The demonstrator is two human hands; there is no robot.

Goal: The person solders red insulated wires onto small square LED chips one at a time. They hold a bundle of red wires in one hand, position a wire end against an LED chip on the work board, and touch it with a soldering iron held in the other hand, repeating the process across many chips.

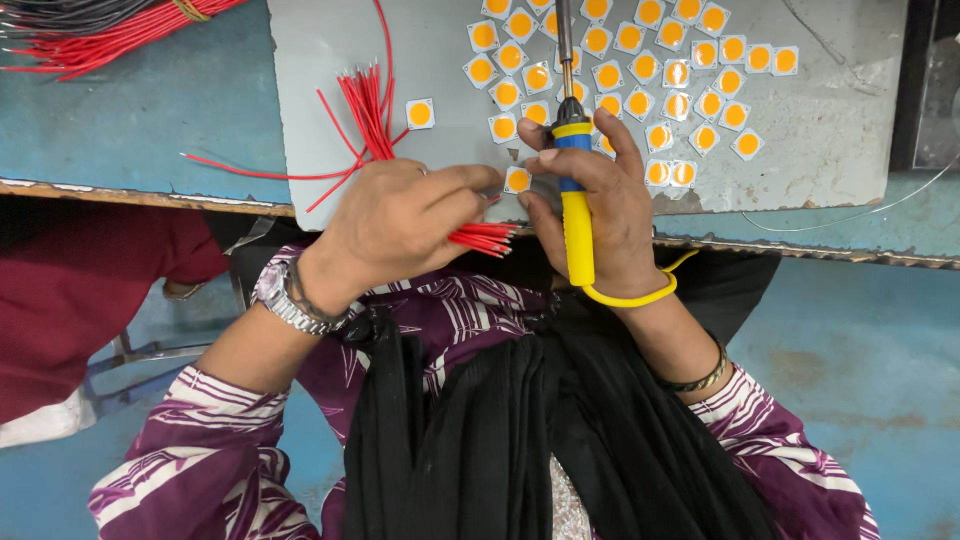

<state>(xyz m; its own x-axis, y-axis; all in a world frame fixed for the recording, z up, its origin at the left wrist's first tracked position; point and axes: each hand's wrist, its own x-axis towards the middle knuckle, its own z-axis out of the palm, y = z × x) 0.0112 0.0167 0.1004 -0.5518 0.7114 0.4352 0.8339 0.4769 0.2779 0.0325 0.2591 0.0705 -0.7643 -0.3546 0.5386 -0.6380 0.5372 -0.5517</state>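
Clearly, a bundle of red wires is gripped in the left hand, whose fingers are curled shut around it; only the stripped ends are seen poking out to the right of the fist, the rest being hidden inside the hand. A small square chip with an orange disc is pinched between the left fingertips and the right thumb, at the near edge of the grey sheet. It is partly covered by those fingers, and whether a wire end touches it cannot be made out.

A soldering iron with a yellow and blue handle is held upright in the closed right hand. Its metal shaft is cut off by the top of the frame, so the tip is not seen. A yellow cord is looped from the handle's base round the right wrist.

More chips are spread across the sheet, several being cut off at the top edge. Loose red wires are fanned out beside the left hand, and another bundle is cropped at the top left corner. A maroon sleeve of another person is seen at the left, its hand mostly hidden.
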